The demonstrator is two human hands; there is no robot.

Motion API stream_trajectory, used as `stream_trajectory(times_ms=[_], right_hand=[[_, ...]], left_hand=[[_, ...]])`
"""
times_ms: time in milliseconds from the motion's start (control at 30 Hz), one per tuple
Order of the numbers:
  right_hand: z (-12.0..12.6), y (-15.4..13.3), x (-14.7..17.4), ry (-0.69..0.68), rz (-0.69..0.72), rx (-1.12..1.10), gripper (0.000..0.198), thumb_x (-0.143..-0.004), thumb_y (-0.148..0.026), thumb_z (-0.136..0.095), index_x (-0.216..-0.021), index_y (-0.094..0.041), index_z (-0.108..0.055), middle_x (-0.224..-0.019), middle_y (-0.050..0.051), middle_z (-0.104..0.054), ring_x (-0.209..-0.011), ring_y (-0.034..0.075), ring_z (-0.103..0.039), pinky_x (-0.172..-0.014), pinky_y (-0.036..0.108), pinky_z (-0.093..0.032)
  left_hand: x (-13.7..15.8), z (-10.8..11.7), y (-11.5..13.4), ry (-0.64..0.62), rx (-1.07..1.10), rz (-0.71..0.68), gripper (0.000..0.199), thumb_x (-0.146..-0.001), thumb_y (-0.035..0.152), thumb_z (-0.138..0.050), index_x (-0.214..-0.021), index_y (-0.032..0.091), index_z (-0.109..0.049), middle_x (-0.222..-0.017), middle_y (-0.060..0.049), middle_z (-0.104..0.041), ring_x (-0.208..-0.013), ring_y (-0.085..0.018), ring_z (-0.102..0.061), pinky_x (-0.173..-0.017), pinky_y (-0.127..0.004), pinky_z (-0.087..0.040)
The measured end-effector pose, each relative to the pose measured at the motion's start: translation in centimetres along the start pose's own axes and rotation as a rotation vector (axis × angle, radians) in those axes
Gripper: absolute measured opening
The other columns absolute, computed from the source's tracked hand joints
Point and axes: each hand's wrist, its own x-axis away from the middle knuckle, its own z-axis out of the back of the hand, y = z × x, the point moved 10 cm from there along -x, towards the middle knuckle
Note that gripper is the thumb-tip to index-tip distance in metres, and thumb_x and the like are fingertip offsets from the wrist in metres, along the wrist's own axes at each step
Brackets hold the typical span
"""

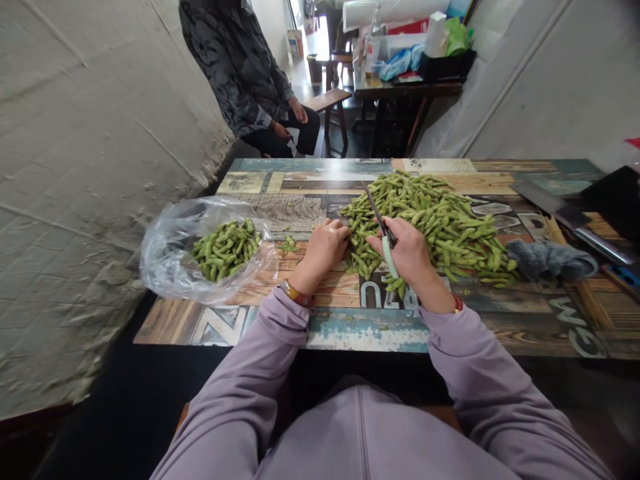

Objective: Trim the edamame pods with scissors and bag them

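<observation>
A large heap of green edamame pods (450, 220) spreads over the right half of the patterned table. My right hand (407, 250) grips a pair of scissors (387, 250) with pale green handles, the dark blades pointing away from me over the pods. At the heap's left edge, my left hand (327, 247) has its fingers curled together; whatever they hold is hidden. To its left lies an open clear plastic bag (167, 243), with a smaller pile of pods (227, 250) inside. A few green scraps (289, 244) lie between bag and left hand.
A grey cloth (553, 260) lies right of the heap, near a cleaver (555, 207). Beyond the table's far edge sits a person (245, 73) in a dark patterned jacket. A cluttered second table (407, 88) stands behind. Walls flank both sides.
</observation>
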Motion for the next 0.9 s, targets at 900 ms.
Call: stream_trajectory(times_ms=[900], right_hand=[[-2.0,-2.2,1.3,-0.141,0.138,-0.021,0.038,-0.088,-0.041,-0.068,-0.117,-0.016,-0.064,-0.100,0.012,-0.068,-0.090,0.027,-0.068,-0.076,0.037,-0.055]], left_hand=[[4.4,0.1,-1.9,-0.028,1.306,0.416,0.037,-0.082,0.041,-0.071,-0.107,0.015,-0.064,-0.077,-0.001,-0.066,-0.051,-0.008,-0.055,-0.048,-0.021,-0.047]])
